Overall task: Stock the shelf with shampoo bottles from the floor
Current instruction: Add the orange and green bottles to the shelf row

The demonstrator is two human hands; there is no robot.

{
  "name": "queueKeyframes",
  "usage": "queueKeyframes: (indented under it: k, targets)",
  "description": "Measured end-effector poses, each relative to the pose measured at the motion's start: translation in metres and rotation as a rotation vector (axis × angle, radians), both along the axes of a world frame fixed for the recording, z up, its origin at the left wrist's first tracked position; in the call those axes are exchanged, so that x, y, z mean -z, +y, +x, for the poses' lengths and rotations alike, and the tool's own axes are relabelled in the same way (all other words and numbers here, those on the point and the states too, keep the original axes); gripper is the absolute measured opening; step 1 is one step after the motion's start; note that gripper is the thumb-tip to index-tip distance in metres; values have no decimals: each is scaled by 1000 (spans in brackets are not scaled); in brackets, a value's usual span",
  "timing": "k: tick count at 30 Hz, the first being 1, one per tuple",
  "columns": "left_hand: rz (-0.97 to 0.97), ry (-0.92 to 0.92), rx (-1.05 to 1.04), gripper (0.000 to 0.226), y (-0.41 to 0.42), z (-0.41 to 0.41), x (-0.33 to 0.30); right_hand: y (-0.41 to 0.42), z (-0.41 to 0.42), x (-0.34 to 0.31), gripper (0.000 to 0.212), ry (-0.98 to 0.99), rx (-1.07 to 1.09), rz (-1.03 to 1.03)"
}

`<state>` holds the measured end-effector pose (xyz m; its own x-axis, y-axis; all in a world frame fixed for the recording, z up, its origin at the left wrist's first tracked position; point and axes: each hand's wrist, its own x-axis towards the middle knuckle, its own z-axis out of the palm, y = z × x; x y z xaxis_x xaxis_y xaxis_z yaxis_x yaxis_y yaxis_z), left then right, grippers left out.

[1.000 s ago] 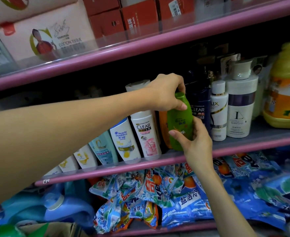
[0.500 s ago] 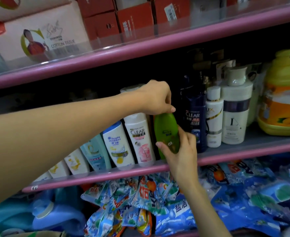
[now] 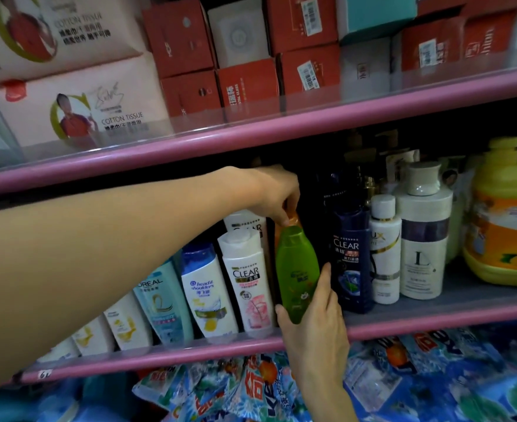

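Observation:
A green shampoo bottle (image 3: 295,269) stands upright at the front of the middle shelf (image 3: 433,318), between a white Clear bottle (image 3: 248,281) and a dark blue Clear bottle (image 3: 351,257). My right hand (image 3: 315,327) grips the green bottle's lower part from below and from the right. My left hand (image 3: 277,193) reaches in from the left, its fingertips pinching the top of an orange bottle (image 3: 292,219) right behind the green one. Most of the orange bottle is hidden.
Left of the white Clear bottle leans a row of shampoo bottles: Head & Shoulders (image 3: 205,287), L'Oreal (image 3: 159,303) and others. A white Lux bottle (image 3: 383,251), a tall white bottle (image 3: 423,239) and a yellow jug (image 3: 507,214) stand at the right. Red boxes (image 3: 245,86) fill the shelf above, detergent bags (image 3: 251,388) the one below.
My left hand has left the green bottle's cap and moved back onto the orange bottle's top. The green bottle has come upright in the gap, my right hand still holding it.

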<state>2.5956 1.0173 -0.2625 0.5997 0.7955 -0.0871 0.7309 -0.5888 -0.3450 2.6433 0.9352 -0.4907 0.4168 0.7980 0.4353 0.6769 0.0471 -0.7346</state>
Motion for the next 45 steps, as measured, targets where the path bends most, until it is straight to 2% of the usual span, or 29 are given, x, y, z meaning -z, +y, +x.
queueKeyframes:
  k: [6,20,26,45]
  targets:
    - [-14,-57,-36,32,5,2,5,0,0,0,110,-13,-11,-10]
    - [-91,-52,-85,37,3,1,-1,-1,2,0,110,-2,-76,2]
    - [-91,-126,-92,35,3,-8,2,-3,2,1,107,3,-97,21]
    - [-46,-210,4,38,-1,-17,10,-7,5,2,101,-11,-125,21]
